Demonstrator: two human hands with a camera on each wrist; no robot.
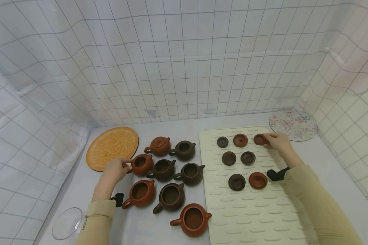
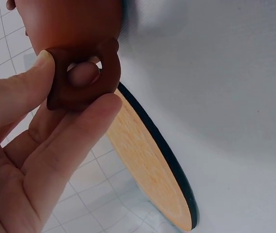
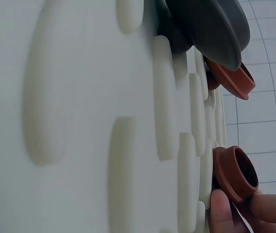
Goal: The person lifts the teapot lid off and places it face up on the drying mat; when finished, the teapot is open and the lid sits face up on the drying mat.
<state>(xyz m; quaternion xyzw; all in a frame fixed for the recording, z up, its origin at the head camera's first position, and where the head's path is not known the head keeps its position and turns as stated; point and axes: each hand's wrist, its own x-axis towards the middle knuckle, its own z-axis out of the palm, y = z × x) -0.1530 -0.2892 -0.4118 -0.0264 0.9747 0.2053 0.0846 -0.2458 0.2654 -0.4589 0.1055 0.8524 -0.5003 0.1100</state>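
My left hand [image 1: 113,173] pinches the handle of a lidless reddish-brown clay teapot [image 1: 144,167]; in the left wrist view thumb and fingers close around the loop of the handle [image 2: 110,68]. Beside it stand several more clay teapots, dark brown ones [image 1: 164,174] and reddish ones [image 1: 194,228], mostly without lids. One reddish teapot at the back wears its lid [image 1: 159,145]. On the right, my right hand [image 1: 279,145] pinches a small reddish-brown teapot lid [image 3: 231,171], upside down at the cream mat's back right. Several other dark and reddish lids [image 1: 258,180] lie inverted nearby.
The cream ridged mat [image 1: 233,217] covers the table's right half. An orange round placemat [image 1: 110,146] lies at the back left, a floral round one [image 1: 294,124] at the back right. A clear round dish [image 1: 66,224] sits front left. White gridded curtains [image 1: 184,68] enclose the table.
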